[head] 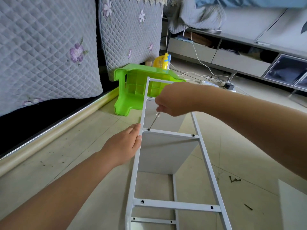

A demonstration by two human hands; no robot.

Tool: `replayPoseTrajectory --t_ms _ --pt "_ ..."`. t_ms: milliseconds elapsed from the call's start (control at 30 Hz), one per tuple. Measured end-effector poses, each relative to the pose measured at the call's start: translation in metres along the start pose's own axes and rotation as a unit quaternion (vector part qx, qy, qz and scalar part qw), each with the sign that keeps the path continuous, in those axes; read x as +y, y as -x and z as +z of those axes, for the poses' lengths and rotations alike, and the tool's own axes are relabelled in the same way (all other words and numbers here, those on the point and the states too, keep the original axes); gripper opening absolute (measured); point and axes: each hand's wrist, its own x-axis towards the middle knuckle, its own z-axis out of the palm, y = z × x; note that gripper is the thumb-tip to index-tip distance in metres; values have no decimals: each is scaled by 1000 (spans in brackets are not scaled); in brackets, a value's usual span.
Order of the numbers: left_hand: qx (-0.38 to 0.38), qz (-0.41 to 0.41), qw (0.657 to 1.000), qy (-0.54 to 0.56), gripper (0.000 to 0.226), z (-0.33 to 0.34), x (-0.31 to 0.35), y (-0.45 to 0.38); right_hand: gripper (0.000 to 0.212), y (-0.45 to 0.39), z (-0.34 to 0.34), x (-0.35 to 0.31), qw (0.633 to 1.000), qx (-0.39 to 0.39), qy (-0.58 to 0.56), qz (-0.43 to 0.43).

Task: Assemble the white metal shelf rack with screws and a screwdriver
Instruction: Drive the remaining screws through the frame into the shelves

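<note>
On the tiled floor, the right hand (pixel 172 101) grips the screwdriver (pixel 154 120), tip in the left screw (pixel 148 129) of 1 crossbar (pixel 171 133), while the left hand (pixel 126 143) presses straight fingers (pixel 137 130) on the white rack frame (pixel 137 156). Next, I think, it needs steady turning until tight.

No legible text, labels, brands or numbers showing anywhere in this view; nothing is reading clearly on any surface.

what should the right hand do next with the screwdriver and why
Probably turn the screwdriver to drive the left screw home: its tip sits in that screw on the crossbar, the right hand grips the handle, and the left hand braces the frame's left rail.
</note>
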Motion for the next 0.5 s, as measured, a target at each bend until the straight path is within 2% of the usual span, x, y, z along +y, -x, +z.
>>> replayPoseTrajectory --t_ms 67,167,233,333,433,500 --pt "7 4 1000 0 53 -1 0 0 36 -9 0 -1 999 -22 -23 37" --pt "5 9 1000 -5 56 -1 1 0 29 -17 1 -4 995 -34 -48 84" --pt "4 15 1000 -17 65 0 0 1 32 -14 0 -4 996 -22 -61 61" --pt "9 22 1000 -18 80 -1 0 1 23 -7 -4 -6 998 -36 -59 -7" --pt "11 27 999 -26 78 -2 1 0 19 -7 -3 -5 999 -1 -13 -33" --pt "0 22 998 -51 59 0 1 -3 22 -8 -3 -6 999 16 -7 -31"
